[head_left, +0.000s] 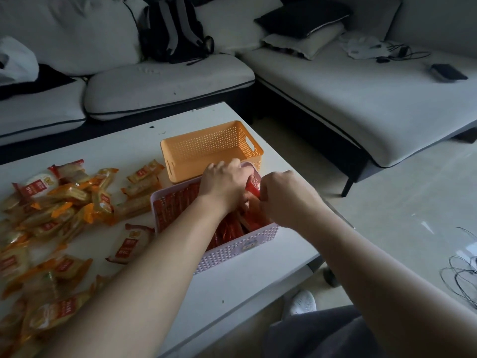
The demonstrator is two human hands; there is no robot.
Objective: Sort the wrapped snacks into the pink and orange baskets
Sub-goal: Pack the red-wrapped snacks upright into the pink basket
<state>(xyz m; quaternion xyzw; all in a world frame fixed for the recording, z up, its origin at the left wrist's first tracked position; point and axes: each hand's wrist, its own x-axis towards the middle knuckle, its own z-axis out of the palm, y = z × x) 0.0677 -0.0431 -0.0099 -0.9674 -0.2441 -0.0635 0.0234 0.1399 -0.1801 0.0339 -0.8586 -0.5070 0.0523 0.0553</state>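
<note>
The pink basket (240, 248) stands near the table's right edge, packed with red wrapped snacks (180, 202). Both hands reach down into its far end. My left hand (224, 184) curls its fingers round red snack packets (254, 186) inside the basket. My right hand (286, 196) is curled next to it and grips the same bunch of red packets; its fingertips are hidden. Behind the pink one, the orange basket (180, 165) holds nothing. A heap of orange wrapped snacks (62, 202) lies on the table's left side.
The white table (232, 288) ends just right of the baskets. A light sofa (167, 81) with a black backpack (175, 32) stands behind it, and a chaise (361, 99) to the right. Black cables (462, 275) lie on the floor.
</note>
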